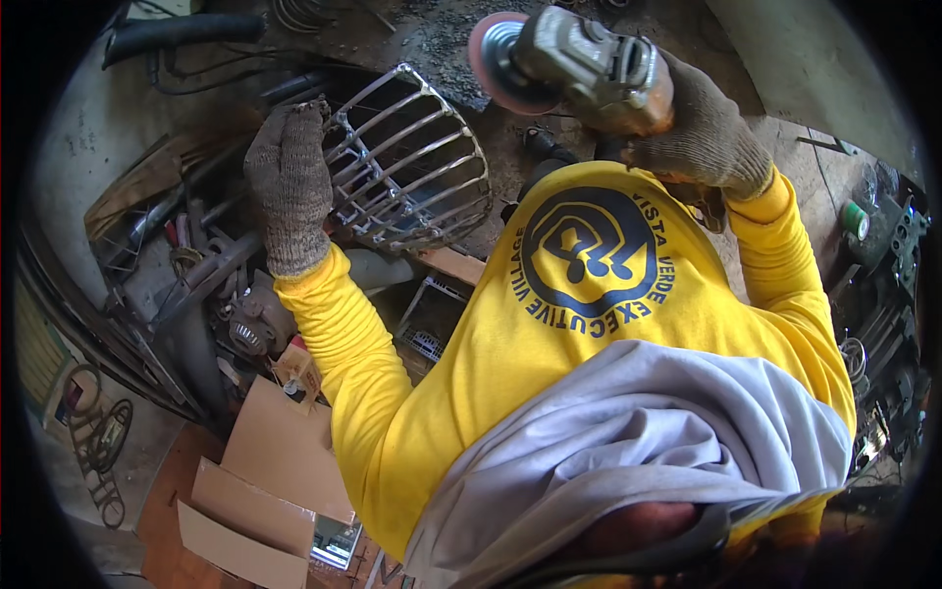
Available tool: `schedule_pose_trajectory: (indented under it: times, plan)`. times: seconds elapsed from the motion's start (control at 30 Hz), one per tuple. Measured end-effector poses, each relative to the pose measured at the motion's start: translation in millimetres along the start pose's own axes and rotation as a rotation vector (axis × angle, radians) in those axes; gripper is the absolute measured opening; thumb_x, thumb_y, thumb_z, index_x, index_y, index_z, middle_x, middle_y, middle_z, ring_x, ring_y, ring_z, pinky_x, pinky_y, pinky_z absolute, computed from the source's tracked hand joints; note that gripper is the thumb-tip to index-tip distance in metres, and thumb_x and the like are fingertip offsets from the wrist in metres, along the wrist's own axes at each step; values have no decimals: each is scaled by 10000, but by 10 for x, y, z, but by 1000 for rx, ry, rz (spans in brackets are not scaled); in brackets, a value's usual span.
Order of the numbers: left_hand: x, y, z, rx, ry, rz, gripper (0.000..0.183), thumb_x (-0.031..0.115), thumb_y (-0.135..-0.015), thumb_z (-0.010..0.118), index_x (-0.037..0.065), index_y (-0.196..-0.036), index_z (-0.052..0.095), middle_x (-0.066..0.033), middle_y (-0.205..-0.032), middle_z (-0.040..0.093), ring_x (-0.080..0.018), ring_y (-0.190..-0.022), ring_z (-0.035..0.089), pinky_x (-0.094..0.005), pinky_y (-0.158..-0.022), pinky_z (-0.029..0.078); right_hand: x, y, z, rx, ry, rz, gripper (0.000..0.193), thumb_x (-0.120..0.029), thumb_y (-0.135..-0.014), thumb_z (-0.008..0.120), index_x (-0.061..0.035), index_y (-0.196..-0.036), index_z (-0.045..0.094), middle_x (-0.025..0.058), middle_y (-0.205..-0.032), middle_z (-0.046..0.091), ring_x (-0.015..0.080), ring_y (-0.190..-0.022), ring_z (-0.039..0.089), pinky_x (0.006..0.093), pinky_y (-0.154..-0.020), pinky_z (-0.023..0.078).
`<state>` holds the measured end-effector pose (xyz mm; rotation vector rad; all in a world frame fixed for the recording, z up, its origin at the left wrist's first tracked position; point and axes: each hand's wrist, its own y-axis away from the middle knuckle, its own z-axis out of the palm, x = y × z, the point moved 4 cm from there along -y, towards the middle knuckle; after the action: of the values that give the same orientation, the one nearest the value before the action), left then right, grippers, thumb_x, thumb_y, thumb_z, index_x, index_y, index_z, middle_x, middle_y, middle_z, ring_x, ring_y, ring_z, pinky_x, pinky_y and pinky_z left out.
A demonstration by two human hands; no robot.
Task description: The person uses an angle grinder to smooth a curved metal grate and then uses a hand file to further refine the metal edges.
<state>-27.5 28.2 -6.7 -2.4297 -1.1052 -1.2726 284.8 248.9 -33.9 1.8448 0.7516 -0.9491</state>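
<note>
A brown knit glove covers my left hand [290, 172], whose fingers are closed on the left edge of a curved metal grille [410, 162]. Bare, shiny bars form the grille, with welded joints along a cross strip, and it stands tilted in front of me. My right hand [702, 133], gloved the same way, is wrapped round an angle grinder [599, 74]. The grinder is raised to the right of the grille, apart from it. Its round disc [508, 61] has a reddish rim and points left; whether it spins I cannot tell.
An opened cardboard box [257, 496] lies at the lower left. Beside my left forearm, another power tool [257, 319] sits among metal scraps. Dark metal parts [888, 324] are piled along the right edge. A thick black tube [184, 37] lies at the upper left.
</note>
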Motion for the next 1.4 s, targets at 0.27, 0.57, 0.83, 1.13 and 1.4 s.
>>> schedule_pose_trajectory:
  times: [0.27,0.57,0.83,1.13,1.4]
  plan:
    - [18,-113,-122,-39,-86,6,344,281,-990,569,-14,-1119,689,-81,-1000,716,-151,-913,632,-280,-866,463,253,124,-68,164,-25,52,828,-137,-587,901,-42,-1335,558,130,-1227,660,263,-1112,633,372,-1029,462]
    - [559,-420,-222,-27,-253,379,371,323,-983,589,-11,-1113,683,-75,-944,695,-154,-869,610,-305,-827,475,537,120,-277,253,-292,22,714,-61,-609,800,-51,-1285,570,88,-1119,673,211,-1005,634,360,-959,492]
    - [1003,-692,-229,52,-443,409,335,351,-954,614,31,-1007,701,-134,-839,686,-235,-753,637,-350,-730,501,314,213,-435,407,-301,-44,672,-57,-637,785,-42,-1275,577,87,-1115,673,198,-985,637,343,-937,500]
    - [685,-948,-126,103,-592,507,317,374,-937,621,68,-963,698,-189,-864,678,-390,-802,660,-432,-703,511,240,226,-528,415,-299,-124,660,-95,-657,808,-44,-1274,579,93,-1131,669,204,-1000,638,344,-939,500]
    - [648,-993,90,274,-658,635,313,401,-880,670,107,-980,715,-154,-853,708,-361,-770,689,-425,-686,540,276,93,-569,403,-272,-190,627,-60,-663,768,-67,-1265,591,80,-1113,670,194,-970,643,344,-901,524]
